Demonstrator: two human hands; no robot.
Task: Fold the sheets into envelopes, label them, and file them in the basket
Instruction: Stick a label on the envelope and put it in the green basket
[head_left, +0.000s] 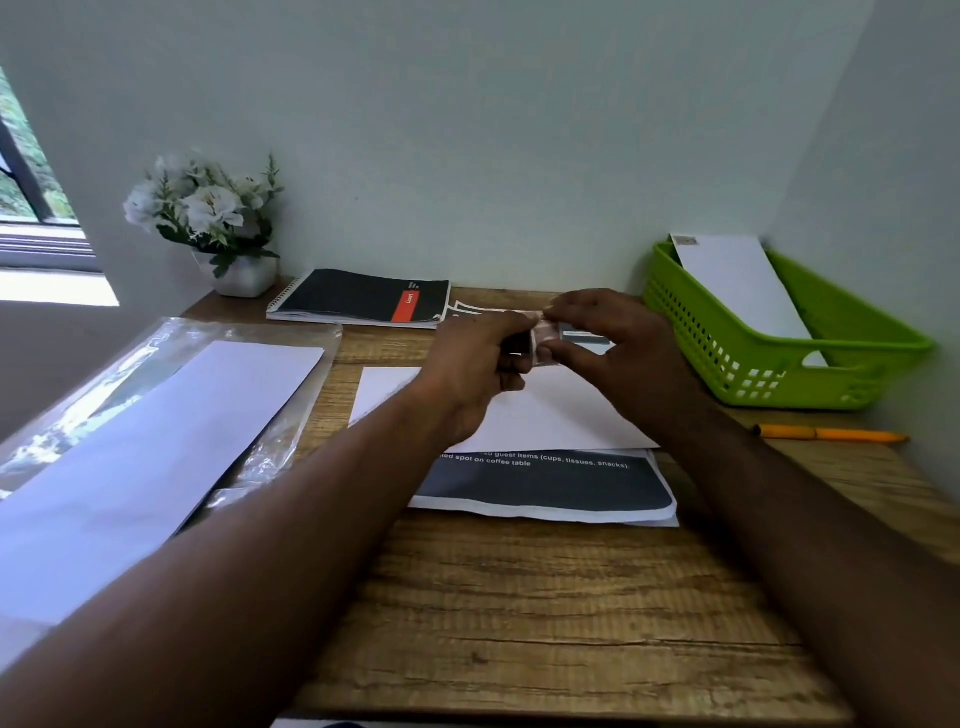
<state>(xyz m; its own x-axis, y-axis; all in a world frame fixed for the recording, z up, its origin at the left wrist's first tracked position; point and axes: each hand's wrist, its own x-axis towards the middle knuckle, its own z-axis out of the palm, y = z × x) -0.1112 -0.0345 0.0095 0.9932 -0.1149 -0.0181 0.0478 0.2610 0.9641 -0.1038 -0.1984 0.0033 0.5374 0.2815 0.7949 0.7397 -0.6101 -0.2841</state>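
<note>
At the far left of the frame a long white envelope (156, 457) lies on a crinkled clear plastic sleeve (270, 447) that overhangs the left edge of the wooden desk (519, 597). Above it, in the upper left, a small white pot of white artificial flowers (208, 218) stands against the wall, and just to its right a black spiral-bound notebook with a red label (363, 299) lies flat.

In the middle of the frame the left hand (478, 369) has its fingers curled, pinching a small pinkish sheet of labels (543, 338) from the left side. The right hand (618, 338) meets it from the right, thumb and forefinger closed on the same small sheet; its other fingers are loosely bent above. Both hands hover just above a plain white folded envelope (561, 415), which rests on a printed sheet with a dark panel and white text (545, 488) near the desk's centre. Whether a label is lifted off the backing cannot be told, as the small sheet is blurred.

To the right, an orange pen (831, 433) lies on the desk beside the right forearm. In the upper right a lime-green perforated plastic basket (727, 353) sits in the corner, with one white labelled envelope (737, 286) leaning inside it.
</note>
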